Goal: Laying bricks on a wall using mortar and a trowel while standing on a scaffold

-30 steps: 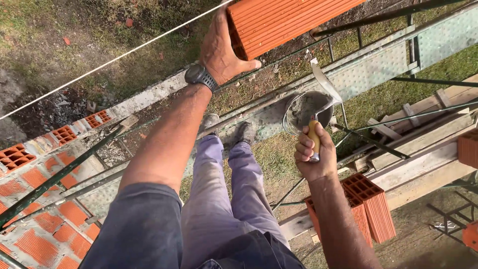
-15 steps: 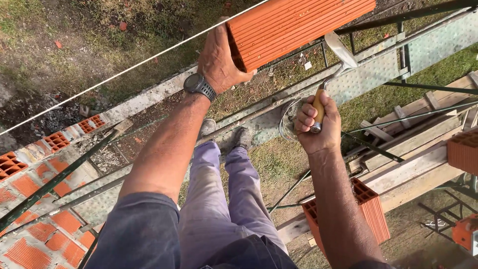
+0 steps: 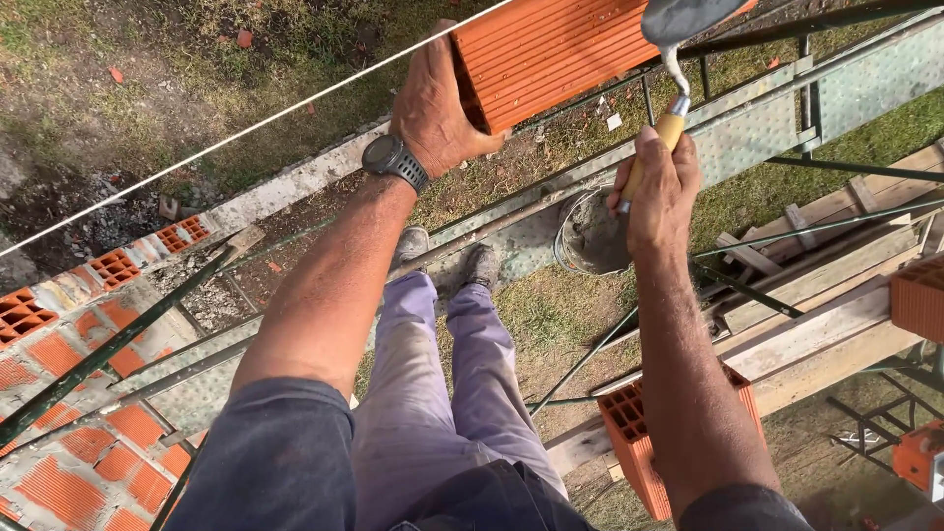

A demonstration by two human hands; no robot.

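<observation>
Standing on the scaffold plank (image 3: 747, 133), lilac trousers (image 3: 442, 393) nearest. Farther right, right hand (image 3: 657, 192) clenched round the trowel (image 3: 678, 59), now raised from the mortar bucket (image 3: 590, 236) up to the hollow brick (image 3: 551, 49). Far left, left hand (image 3: 438, 108) clamped on that brick's end.

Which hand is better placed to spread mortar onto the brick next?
Right, probably. The right hand grips the trowel by its wooden handle, its blade raised at the hollow brick. The left hand is taken up holding that brick.
</observation>
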